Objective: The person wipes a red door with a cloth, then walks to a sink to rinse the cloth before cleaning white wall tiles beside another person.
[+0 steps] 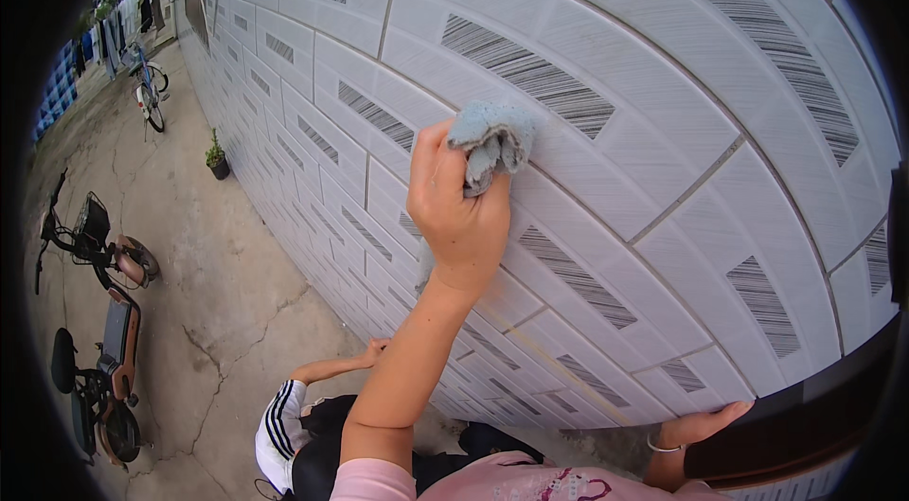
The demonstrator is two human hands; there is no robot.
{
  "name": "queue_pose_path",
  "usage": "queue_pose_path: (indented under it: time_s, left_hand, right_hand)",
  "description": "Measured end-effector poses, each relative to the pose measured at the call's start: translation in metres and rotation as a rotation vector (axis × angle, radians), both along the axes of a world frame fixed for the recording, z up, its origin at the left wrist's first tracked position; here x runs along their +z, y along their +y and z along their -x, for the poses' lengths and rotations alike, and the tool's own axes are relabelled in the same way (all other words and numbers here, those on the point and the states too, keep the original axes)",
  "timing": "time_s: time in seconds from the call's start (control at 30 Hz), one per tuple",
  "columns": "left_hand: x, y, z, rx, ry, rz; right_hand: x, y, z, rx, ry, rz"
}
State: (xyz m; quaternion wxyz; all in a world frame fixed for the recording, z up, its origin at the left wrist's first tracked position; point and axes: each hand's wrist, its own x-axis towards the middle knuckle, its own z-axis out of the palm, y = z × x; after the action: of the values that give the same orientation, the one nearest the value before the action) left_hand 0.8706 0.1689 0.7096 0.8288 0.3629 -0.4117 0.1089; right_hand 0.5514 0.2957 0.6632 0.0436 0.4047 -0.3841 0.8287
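My left hand (458,206) is raised against a wall of pale grey tiles (667,153). It is closed around a bunched light blue-grey cloth (497,139), which presses on the tile face near a grout line. A bit of similar grey fabric (424,265) shows behind my left wrist; whether it belongs to the same cloth is unclear. At the lower right, my right hand (703,424) lies with extended fingers along the bottom right edge of the tiling, beside a dark opening (802,423). It holds nothing visible, and a bracelet (665,445) circles that wrist.
Below left, another person in a white striped sleeve (280,423) has a hand (374,352) near the wall. An electric scooter (117,330) stands on cracked concrete (213,302). A potted plant (217,161) sits by the wall's foot; farther off are a bicycle (149,89) and hanging laundry (113,32).
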Motion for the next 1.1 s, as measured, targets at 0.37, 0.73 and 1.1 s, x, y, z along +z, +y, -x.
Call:
queue_pose_path:
  time_s: [0.37,0.73,1.1]
  left_hand:
    - [0.059,0.006,0.012,-0.024,-0.252,0.242]
    - [0.141,0.005,0.026,-0.112,-0.351,0.338]
    - [0.211,-0.015,-0.024,0.103,-0.191,0.113]
  right_hand:
    - [-0.030,-0.007,0.028,-0.231,-0.062,-0.078]
    - [-0.048,-0.003,0.047,-0.140,-0.003,-0.032]
    - [-0.047,-0.001,0.040,0.049,0.046,-0.089]
